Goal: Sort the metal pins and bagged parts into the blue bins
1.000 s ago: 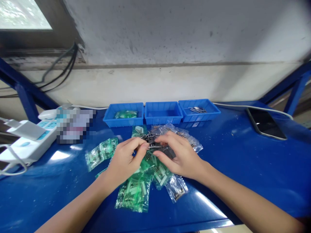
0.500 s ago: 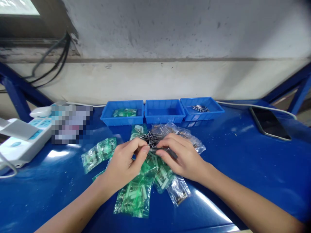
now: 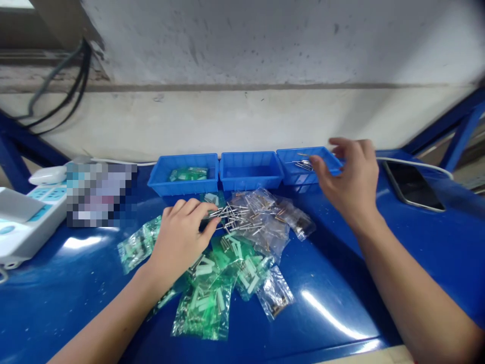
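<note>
My left hand [image 3: 185, 232] is at the left side of a pile of thin metal pins [image 3: 242, 217], thumb and index finger closed around some of them. My right hand [image 3: 350, 177] is raised at the right blue bin [image 3: 303, 177], fingers apart, with nothing visible gripped. Metal pins [image 3: 304, 164] lie in that bin, and one pin appears above them near my right thumb. Clear bags [image 3: 299, 220] with brownish pieces lie beside and under the pile. Green bags [image 3: 204, 308] with white pieces lie in front of it.
The left blue bin [image 3: 184, 189] holds green bags, and a middle blue bin [image 3: 252, 182] stands beside it. A white power strip [image 3: 30, 222] is at the far left. A phone [image 3: 413, 186] lies at the right on the blue table [image 3: 326, 273].
My right hand has moved from the pile up and right to the right bin, and its fingers have opened. My left hand stays at the pile. The view has shifted slightly.
</note>
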Demonstrator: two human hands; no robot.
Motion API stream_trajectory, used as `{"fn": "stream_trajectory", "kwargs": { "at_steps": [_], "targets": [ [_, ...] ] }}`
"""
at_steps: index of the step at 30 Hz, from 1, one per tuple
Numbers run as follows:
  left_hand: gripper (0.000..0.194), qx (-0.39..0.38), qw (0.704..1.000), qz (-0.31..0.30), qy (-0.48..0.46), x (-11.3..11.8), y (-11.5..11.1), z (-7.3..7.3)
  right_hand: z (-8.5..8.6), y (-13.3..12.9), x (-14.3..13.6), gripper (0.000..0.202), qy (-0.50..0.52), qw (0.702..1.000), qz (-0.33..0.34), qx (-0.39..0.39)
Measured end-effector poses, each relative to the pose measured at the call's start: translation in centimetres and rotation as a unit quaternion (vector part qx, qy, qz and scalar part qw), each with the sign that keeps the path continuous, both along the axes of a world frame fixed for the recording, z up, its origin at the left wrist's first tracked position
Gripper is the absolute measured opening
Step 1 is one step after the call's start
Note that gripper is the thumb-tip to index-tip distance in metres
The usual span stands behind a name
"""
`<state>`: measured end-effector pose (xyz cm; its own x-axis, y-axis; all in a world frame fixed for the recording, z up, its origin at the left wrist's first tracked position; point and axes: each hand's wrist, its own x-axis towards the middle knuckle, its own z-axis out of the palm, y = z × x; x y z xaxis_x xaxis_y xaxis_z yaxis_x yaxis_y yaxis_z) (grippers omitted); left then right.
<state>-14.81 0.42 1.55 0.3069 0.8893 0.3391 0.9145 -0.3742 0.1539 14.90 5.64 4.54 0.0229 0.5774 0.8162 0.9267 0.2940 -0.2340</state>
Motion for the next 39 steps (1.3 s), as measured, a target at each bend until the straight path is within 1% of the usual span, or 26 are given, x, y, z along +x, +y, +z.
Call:
{"fn": "stream_trajectory", "kwargs": {
  "at_steps": [1, 2, 3, 4, 5, 7, 9, 11, 13, 15, 18, 21, 23, 25, 27, 29, 31, 32, 35, 39],
  "targets": [
    [0.014, 0.009, 1.000, -0.003, 0.015, -0.1, 0.2, -0.2, -0.2, 0.4, 0.8, 0.036, 0.006, 0.999, -0.033, -0.006],
    [0.013, 0.016, 1.000, -0.009, 0.023, -0.2, 0.3, -0.4, -0.4, 0.6, 1.1, 0.039, 0.010, 0.999, -0.050, -0.017],
    [0.012, 0.021, 0.999, -0.015, 0.025, -0.2, 0.4, -0.5, -0.6, 0.6, 1.0, 0.040, 0.012, 0.998, -0.050, -0.031],
    [0.010, 0.024, 0.999, -0.018, 0.021, -0.2, 0.4, -0.6, -0.8, 0.3, 0.4, 0.039, 0.012, 0.998, -0.035, -0.045],
    [0.009, 0.027, 0.999, -0.018, 0.014, -0.1, 0.4, -0.6, -1.1, -0.1, -0.5, 0.037, 0.012, 0.998, -0.005, -0.061],
    [0.008, 0.029, 0.999, -0.018, -0.009, 0.0, 0.3, -0.6, -1.4, -1.4, -2.9, 0.034, 0.006, 0.992, 0.084, -0.098],
    [0.007, 0.027, 0.999, -0.018, -0.036, 0.1, 0.1, -0.4, -1.8, -2.8, -5.3, 0.032, -0.004, 0.974, 0.177, -0.139],
    [0.007, 0.017, 0.998, -0.016, -0.064, 0.1, -0.1, 0.0, -2.2, -3.9, -7.2, 0.030, -0.015, 0.951, 0.252, -0.180],
    [0.009, 0.003, 0.995, -0.011, -0.098, 0.2, -0.4, 0.5, -2.6, -4.6, -8.3, 0.029, -0.027, 0.929, 0.305, -0.207],
    [0.011, -0.013, 0.990, -0.014, -0.138, 0.4, -0.8, 1.0, -3.0, -5.0, -8.7, 0.028, -0.036, 0.917, 0.335, -0.213],
    [0.014, -0.043, 0.981, -0.054, -0.184, 0.9, -1.3, 1.5, -3.1, -5.2, -8.8, 0.021, -0.037, 0.915, 0.355, -0.188],
    [0.018, -0.058, 0.973, -0.093, -0.203, 1.4, -1.8, 1.7, -2.8, -5.3, -8.6, 0.011, -0.026, 0.914, 0.369, -0.168],
    [0.020, -0.059, 0.972, -0.099, -0.207, 1.5, -2.0, 1.6, -2.6, -5.3, -8.5, 0.009, -0.021, 0.910, 0.380, -0.166],
    [0.015, -0.058, 0.973, -0.096, -0.204, 1.4, -2.1, 1.5, -2.5, -5.3, -8.4, 0.010, -0.021, 0.907, 0.387, -0.168],
    [0.007, -0.033, 0.975, -0.107, -0.194, 1.3, -2.1, 1.4, -2.4, -5.3, -8.4, 0.011, -0.022, 0.906, 0.388, -0.170],
    [0.011, 0.010, 0.974, -0.142, -0.177, 1.3, -2.1, 1.3, -2.4, -5.4, -8.4, 0.013, -0.022, 0.906, 0.387, -0.171],
    [0.007, 0.037, 0.971, -0.179, -0.156, 1.3, -2.1, 1.4, -2.3, -5.5, -8.5, 0.015, -0.021, 0.905, 0.389, -0.173],
    [0.005, 0.041, 0.970, -0.186, -0.148, 1.4, -2.1, 1.4, -2.3, -5.6, -8.5, 0.016, -0.020, 0.904, 0.391, -0.174],
    [0.007, 0.044, 0.972, -0.174, -0.150, 1.5, -2.2, 1.6, -2.2, -5.8, -8.6, 0.013, -0.010, 0.902, 0.393, -0.177],
    [0.015, 0.031, 0.971, -0.154, -0.182, 1.4, -2.2, 1.6, -2.2, -6.0, -8.6, 0.014, 0.000, 0.902, 0.398, -0.171]
  ]
}}
